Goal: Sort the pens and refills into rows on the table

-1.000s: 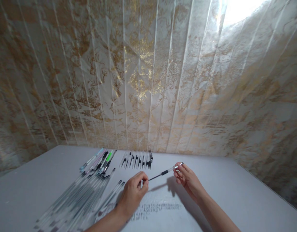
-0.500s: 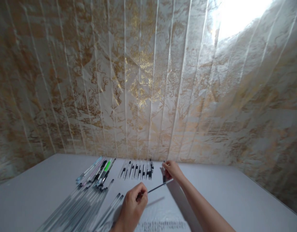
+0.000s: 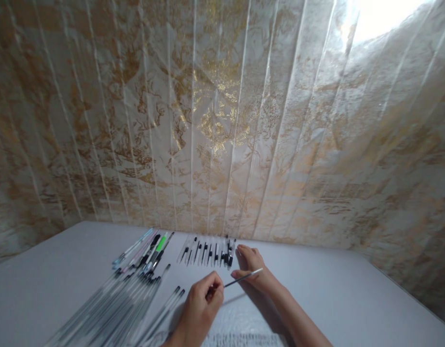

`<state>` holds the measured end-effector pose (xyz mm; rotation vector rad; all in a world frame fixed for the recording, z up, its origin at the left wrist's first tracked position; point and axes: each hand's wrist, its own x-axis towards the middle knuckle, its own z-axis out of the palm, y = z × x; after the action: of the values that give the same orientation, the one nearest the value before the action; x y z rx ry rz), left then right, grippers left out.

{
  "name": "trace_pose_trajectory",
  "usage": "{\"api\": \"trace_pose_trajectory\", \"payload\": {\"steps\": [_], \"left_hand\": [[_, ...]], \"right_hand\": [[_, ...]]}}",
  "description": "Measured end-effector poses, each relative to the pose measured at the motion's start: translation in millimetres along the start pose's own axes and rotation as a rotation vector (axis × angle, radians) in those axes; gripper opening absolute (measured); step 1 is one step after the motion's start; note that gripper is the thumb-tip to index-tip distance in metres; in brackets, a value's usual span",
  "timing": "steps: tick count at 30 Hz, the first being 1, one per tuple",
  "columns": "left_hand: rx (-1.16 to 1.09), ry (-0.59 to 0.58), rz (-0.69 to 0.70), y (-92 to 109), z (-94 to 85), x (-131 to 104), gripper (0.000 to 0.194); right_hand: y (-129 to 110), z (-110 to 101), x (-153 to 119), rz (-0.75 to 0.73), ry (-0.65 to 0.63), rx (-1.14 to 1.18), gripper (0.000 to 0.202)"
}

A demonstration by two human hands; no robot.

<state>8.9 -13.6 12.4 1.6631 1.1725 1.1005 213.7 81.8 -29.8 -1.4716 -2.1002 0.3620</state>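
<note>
Between the fingertips of my left hand [image 3: 202, 303] is a thin pen refill [image 3: 244, 278], dark near the fingers and pale at its far end, tilted up to the right. My right hand [image 3: 256, 267] is open with thumb and fingers apart. It lies just right of a row of clear pen barrels with black parts [image 3: 209, 253], and the refill's pale end passes in front of it. Closest to these fingers, at the row's right end, sits a clear and black pen piece [image 3: 231, 255].
A big bundle of long refills [image 3: 102, 303] lies at the left front. Behind it are several whole pens, one bright green [image 3: 160, 242]. A clear plastic sheet with print [image 3: 240, 340] is at the front of the white table [image 3: 338, 289]. A patterned curtain [image 3: 215, 120] hangs behind.
My right hand has moved left and let go of the clear and black pen piece at the row's right end. My left hand still holds the refill, nearly in place.
</note>
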Motion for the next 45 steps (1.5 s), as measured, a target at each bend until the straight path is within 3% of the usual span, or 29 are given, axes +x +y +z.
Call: {"api": "trace_pose_trajectory", "payload": {"steps": [3,13,17,24,29,32,34,38,41,45], "left_hand": [[0.009,-0.006,-0.001,-3.3,0.1,1.2,0.022],[-0.007,-0.018,-0.034,-1.8,-0.4,2.2,0.024],[-0.061,0.035,-0.056,-3.7,-0.9,5.1,0.026],[-0.194,0.103,-0.16,-15.5,-0.7,13.2,0.029],[-0.2,0.148,-0.145,-20.1,0.4,14.7,0.03],[-0.136,0.089,-0.093,-18.7,1.2,12.7,0.029],[-0.065,0.019,-0.078,-16.6,1.5,10.5,0.029],[0.056,-0.052,-0.091,-13.3,1.7,5.9,0.03],[0.119,-0.046,-0.099,-12.3,1.9,4.1,0.03],[0.171,-0.045,-0.119,-11.5,2.7,3.8,0.03]], "right_hand": [[-4.3,6.1,5.3,0.002,0.026,-0.007,0.082],[-2.2,4.0,8.5,-0.015,0.062,0.136,0.062],[-5.1,2.4,6.9,-0.014,0.053,0.171,0.061],[-15.7,-16.0,5.2,0.049,0.035,0.354,0.058],[-50.7,-32.1,-2.6,0.018,-0.299,0.891,0.037],[-65.6,-29.2,-1.4,0.03,-0.335,1.052,0.039],[-61.9,-25.7,3.0,0.111,-0.27,0.955,0.044],[-29.8,-25.1,10.8,0.332,-0.041,0.378,0.045],[-11.6,-27.0,10.8,0.368,0.055,0.203,0.041],[-15.0,-24.6,8.8,0.338,0.126,-0.067,0.039]]}}
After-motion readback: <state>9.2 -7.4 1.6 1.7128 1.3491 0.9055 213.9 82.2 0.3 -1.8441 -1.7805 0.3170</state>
